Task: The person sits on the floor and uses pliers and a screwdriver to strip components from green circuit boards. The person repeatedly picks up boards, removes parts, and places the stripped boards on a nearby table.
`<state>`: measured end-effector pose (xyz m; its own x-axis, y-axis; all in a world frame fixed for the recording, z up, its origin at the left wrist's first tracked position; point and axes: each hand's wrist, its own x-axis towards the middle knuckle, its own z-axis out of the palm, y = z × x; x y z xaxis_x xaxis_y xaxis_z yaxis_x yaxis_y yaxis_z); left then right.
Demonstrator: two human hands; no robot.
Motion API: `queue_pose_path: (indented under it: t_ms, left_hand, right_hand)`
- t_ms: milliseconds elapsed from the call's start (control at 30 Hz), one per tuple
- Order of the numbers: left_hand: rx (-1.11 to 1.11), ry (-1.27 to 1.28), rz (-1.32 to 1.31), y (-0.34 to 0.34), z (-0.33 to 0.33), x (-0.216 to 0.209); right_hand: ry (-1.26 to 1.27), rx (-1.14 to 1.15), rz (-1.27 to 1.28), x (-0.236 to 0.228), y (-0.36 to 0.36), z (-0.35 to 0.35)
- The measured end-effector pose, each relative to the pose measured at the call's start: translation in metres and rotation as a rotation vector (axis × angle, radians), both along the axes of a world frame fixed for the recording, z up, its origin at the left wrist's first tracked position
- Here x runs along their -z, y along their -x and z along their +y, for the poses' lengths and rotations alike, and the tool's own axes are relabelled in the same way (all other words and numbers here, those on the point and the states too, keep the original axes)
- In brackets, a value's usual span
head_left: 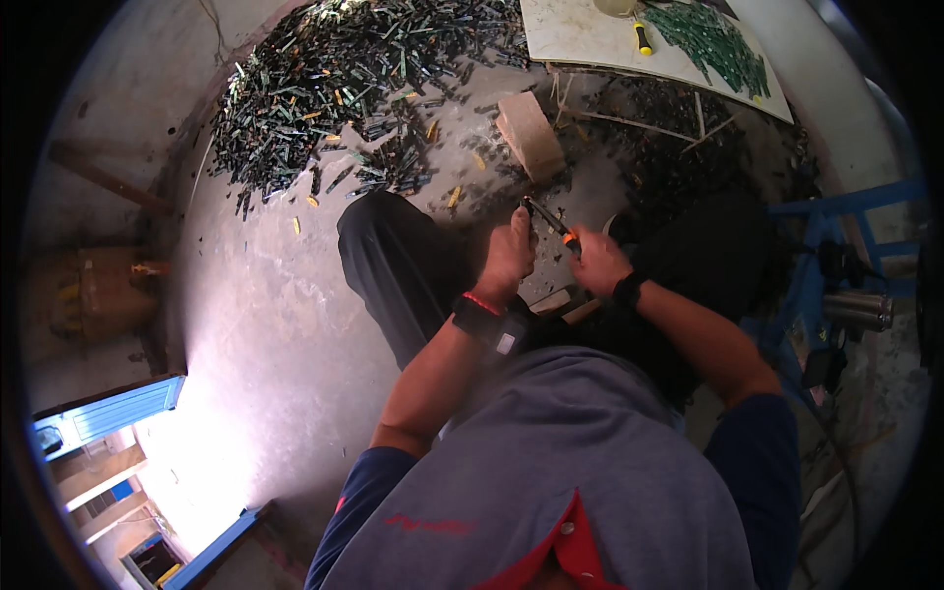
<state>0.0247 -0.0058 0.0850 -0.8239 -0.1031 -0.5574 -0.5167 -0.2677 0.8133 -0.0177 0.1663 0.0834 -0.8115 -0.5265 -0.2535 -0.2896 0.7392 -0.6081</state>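
Observation:
My left hand is closed in front of me, thumb pointing forward, and pinches a small dark piece too small to name. Close beside it, my right hand grips a slim tool with an orange and black handle. The tool slants forward and left, so its tip meets or nearly meets the thumb and the piece; contact is hard to tell. Both hands are between my knees, over the floor. A tan block stands just ahead of them.
A large heap of small dark and greenish strips covers the floor ahead and left, with yellow bits scattered about. Far right, a pale board bears green pieces and a yellow-black handled tool. A blue metal frame stands at right.

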Motion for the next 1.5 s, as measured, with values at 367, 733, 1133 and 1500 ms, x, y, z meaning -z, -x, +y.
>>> queue_pose_path:
  t_ms: [367, 733, 1133, 1500]
  left_hand:
    - [-0.075, 0.143, 0.194, 0.012, 0.006, 0.007]
    - [-0.15, 0.069, 0.194, 0.015, 0.014, 0.014]
    - [-0.123, 0.196, 0.219, 0.015, 0.018, 0.019]
    - [-0.081, 0.804, 0.296, 0.017, 0.028, 0.006]
  right_hand:
    - [0.306, 0.085, -0.197, -0.015, -0.005, 0.007]
    - [-0.142, 0.08, 0.133, -0.023, -0.009, -0.007]
    - [-0.076, 0.12, 0.151, -0.013, -0.014, -0.015]
    - [-0.012, 0.142, -0.043, -0.015, -0.017, -0.018]
